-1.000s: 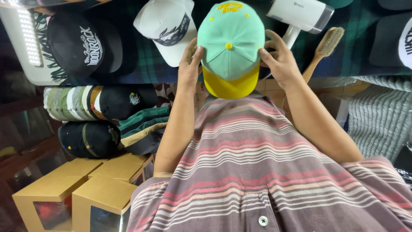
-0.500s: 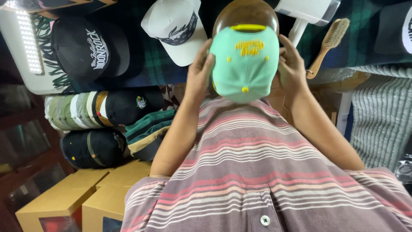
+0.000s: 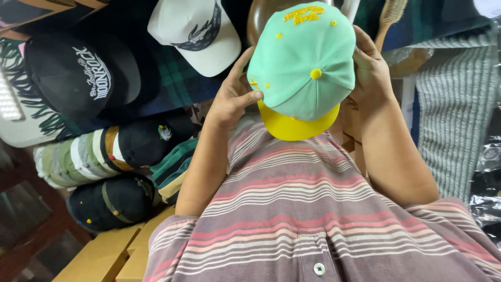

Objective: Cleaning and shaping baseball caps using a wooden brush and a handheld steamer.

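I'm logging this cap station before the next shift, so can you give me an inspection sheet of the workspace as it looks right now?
Surface: dark plaid cloth under the display caps.
Job's things: mint-green cap with yellow brim, top button and embroidery, held up over a brown rounded form.
Clutter: black cap and white cap lying on the cloth; stacked caps at the left; wooden brush; cardboard boxes below.
Grippers: left hand grips the cap's left side, thumb on the crown; right hand grips the right side.
Cables: nothing seen.
Surroundings: grey ribbed fabric at the right; person's striped shirt in the foreground.
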